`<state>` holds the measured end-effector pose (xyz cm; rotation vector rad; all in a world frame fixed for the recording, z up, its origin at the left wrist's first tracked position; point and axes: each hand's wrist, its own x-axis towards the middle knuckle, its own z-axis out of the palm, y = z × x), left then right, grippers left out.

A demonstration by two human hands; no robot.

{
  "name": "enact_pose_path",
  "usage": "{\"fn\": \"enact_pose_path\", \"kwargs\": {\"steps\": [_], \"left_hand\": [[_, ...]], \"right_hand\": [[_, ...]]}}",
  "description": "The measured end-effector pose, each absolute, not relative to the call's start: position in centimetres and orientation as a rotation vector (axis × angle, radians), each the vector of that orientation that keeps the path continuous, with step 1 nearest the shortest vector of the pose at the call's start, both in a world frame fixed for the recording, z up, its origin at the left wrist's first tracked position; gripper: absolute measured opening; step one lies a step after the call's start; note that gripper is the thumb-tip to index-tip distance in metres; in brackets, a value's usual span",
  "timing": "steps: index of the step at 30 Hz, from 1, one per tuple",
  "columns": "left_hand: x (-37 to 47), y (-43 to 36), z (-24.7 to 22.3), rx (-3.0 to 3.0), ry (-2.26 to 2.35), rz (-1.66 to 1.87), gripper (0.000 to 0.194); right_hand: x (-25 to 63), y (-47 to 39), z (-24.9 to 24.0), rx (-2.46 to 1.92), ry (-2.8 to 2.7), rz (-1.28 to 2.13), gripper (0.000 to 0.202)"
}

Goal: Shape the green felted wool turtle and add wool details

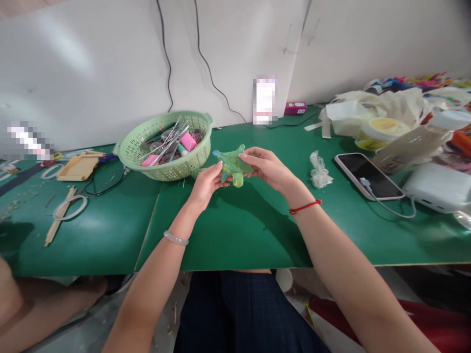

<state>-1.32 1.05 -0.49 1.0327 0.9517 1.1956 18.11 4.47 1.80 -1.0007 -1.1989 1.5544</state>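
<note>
- Head view: both hands are on a little green figure (235,165), held up over the near middle of the green table (217,245). It's mottled with yellow and has a blue bit at one end; can't tell exactly what critter it's meant to be.
- Left hand (206,184): pinching the figure's left side, thumb on top and fingers tucked underneath. Pale bangle (175,239) on that wrist.
- Right hand (271,169): same kind of pinch on the other side, thumb on the upper surface, fingers curled behind and below. Red cord bracelet (305,207) here.
- Just behind the left hand there's a pale green basket (198,158) with thin metal rods (167,145), pink blocks (189,141) and a bunch of darker odds and ends I can't make out.
- Right of the hands: a crumpled wad of clear plastic (320,171), then a phone (368,176) lying face up with a white cable (395,214) across its corner, and a white boxy gadget (439,189) next to it.
- Over on the left, a white ring (68,219) lies across a wooden stick (55,231).
- Bottom left corner: somebody else's bare limb (47,304), well apart from these hands.
</note>
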Motion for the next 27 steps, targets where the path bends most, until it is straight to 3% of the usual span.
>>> {"fn": "enact_pose_path", "kwargs": {"steps": [10, 27], "left_hand": [[-1.15, 1.16, -0.58, 0.955, 0.852, 1.321, 0.042], [-1.30, 1.09, -0.16, 0.851, 0.822, 1.263, 0.030]], "right_hand": [[17.76, 4.15, 1.41, -0.935, -1.226, 1.629, 0.052], [17.12, 4.01, 0.86, -0.834, -1.185, 1.723, 0.045]]}}
